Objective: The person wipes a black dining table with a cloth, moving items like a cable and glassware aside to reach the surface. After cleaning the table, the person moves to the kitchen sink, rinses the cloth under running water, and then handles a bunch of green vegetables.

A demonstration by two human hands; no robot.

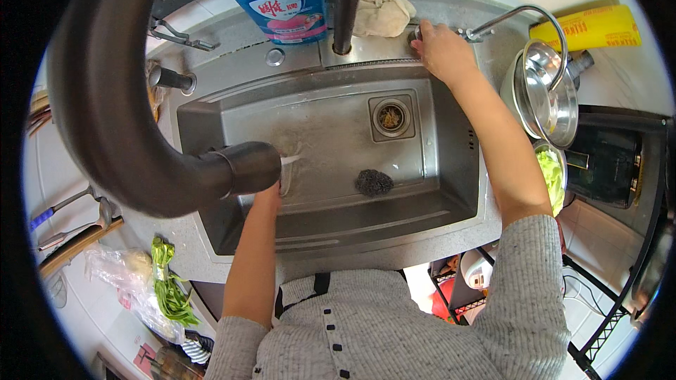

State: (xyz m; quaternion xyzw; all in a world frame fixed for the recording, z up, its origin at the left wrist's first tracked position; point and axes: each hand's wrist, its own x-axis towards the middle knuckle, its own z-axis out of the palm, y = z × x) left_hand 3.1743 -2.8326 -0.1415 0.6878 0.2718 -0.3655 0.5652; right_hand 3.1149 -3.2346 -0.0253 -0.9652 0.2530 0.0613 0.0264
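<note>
Water runs from the dark faucet (256, 167) into the stainless steel sink (327, 221). Just below the faucet's spout, my left hand (270, 195) is mostly hidden by it; a clear, rounded object, perhaps a glass, shows beside that hand, and its hold is unclear. My right hand (435, 45) is at the sink's back ledge, its fingers around a small round metal knob (413, 38). To the left of this hand lies a crumpled beige cloth (384, 12). A dark wire scourer (374, 182) rests on the sink floor, in front of the drain (391, 117), whose strainer holds scraps.
A large blue detergent bottle (285, 5) stands behind the sink. At right are nested metal bowls (557, 100), a yellow box (591, 26) and a bowl of green leaves (550, 174). Leafy greens (171, 290) and plastic bags (132, 274) lie at left.
</note>
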